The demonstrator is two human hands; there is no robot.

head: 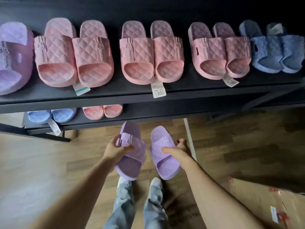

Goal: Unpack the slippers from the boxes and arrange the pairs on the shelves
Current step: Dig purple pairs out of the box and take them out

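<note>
Below the shelf (165,103) edge, left hand (115,148) gripping one purple slipper (133,162), right hand (179,148) gripping its mate (165,166)

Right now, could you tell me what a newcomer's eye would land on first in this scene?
First, low in the centre over the wooden floor, the left hand grips one lilac slipper and the right hand grips the other lilac slipper. Next comes the row of pink quilted pairs filling the upper shelf, with a blue pair at its right end. A cardboard box sits at bottom right.
</note>
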